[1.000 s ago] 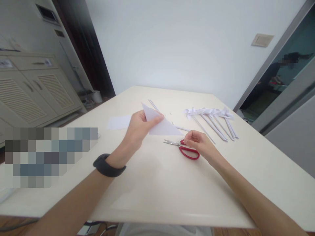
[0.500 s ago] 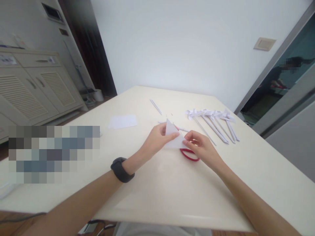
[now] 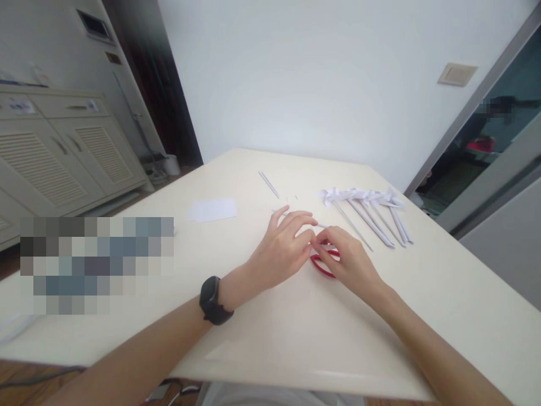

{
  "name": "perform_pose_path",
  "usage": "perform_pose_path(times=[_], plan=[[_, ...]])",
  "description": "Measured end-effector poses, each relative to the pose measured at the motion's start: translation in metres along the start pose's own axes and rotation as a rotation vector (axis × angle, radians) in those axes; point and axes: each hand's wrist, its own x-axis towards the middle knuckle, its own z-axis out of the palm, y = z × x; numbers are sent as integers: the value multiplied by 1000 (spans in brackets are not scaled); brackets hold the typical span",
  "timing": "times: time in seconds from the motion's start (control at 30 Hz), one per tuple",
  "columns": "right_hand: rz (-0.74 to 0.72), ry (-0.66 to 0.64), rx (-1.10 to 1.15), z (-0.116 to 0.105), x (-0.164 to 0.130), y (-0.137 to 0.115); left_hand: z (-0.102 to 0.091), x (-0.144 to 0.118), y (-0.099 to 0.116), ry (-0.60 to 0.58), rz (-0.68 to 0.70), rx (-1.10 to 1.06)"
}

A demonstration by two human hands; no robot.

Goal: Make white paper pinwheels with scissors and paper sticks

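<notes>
My left hand (image 3: pixel 288 242), back turned up and a dark watch on its wrist, has its outer fingers raised and its thumb and a finger pinched at the white paper. My right hand (image 3: pixel 353 256) meets it fingertip to fingertip, gripping the same piece of paper (image 3: pixel 326 247). Most of that sheet is hidden by my hands. Below them on the table lie red-handled scissors (image 3: pixel 322 266), their blades covered from sight. A thin white paper stick (image 3: pixel 322 224) lies just beyond my fingers.
Several paper pinwheels on sticks (image 3: pixel 372 214) lie at the right of the table (image 3: pixel 270 332). Flat white paper (image 3: pixel 214 210) is at the left. Thin paper sticks (image 3: pixel 269 184) and tiny scraps lie farther back. A blurred-out patch (image 3: pixel 97 259) covers the left side.
My left hand has turned over and moved right towards my right hand. The folded white triangle, plainly visible before, is now mostly covered by my hands.
</notes>
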Motion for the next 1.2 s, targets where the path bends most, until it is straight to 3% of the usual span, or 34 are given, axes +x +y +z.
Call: perform_pose_path(times=[0.17, 0.53, 0.77, 0.97, 1.2], plan=[[-54, 36, -42, 1, -2, -2, 2, 0, -5, 9, -91, -108], [-103, 92, -89, 3, -2, -4, 4, -2, -4, 38, -82, -186], [-134, 134, -155, -2, 0, -8, 0, 3, -7, 49, -193, -293], [-77, 170, -167, -5, 0, -2, 1, 4, -9, 42, -231, -264], [-28, 233, -171, -18, 4, 8, -5, 7, -25, 54, -316, -211]])
